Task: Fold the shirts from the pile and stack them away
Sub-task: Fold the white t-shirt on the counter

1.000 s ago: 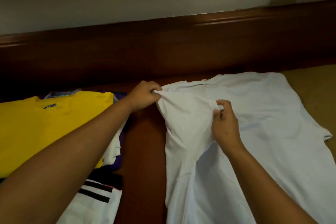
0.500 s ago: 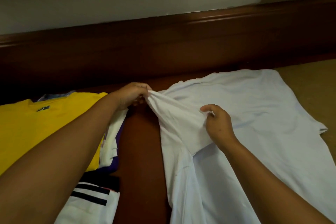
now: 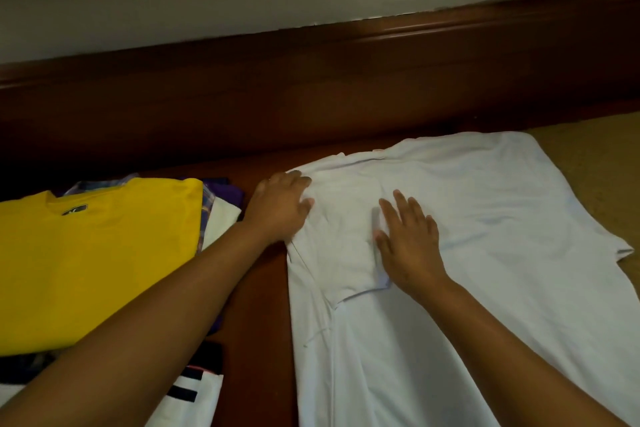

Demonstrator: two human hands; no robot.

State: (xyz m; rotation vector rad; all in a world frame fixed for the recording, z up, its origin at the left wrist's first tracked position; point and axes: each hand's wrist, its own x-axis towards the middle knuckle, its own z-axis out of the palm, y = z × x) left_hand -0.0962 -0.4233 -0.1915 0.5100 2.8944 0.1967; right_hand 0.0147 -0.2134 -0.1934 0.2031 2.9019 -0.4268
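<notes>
Head view: both hands, left (image 3: 281, 207) and right (image 3: 406, 245), press flat, no grip taken, on the folded-in sleeve of the pale white cotton T-shirt (image 3: 485, 253) spread apparently on a dark wooden surface (image 3: 266, 305); released unevenly, that loose sleeve may spring back and rumple the fold.

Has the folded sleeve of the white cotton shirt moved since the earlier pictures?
Yes. The sleeve, earlier lifted, now lies flat on the white shirt, lowered toward the brown wooden surface.

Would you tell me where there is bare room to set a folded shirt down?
A bare wood strip runs between the clothes pile and the white shirt; the left forearm crosses it. Tan surface lies beyond the shirt's far edge.
</notes>
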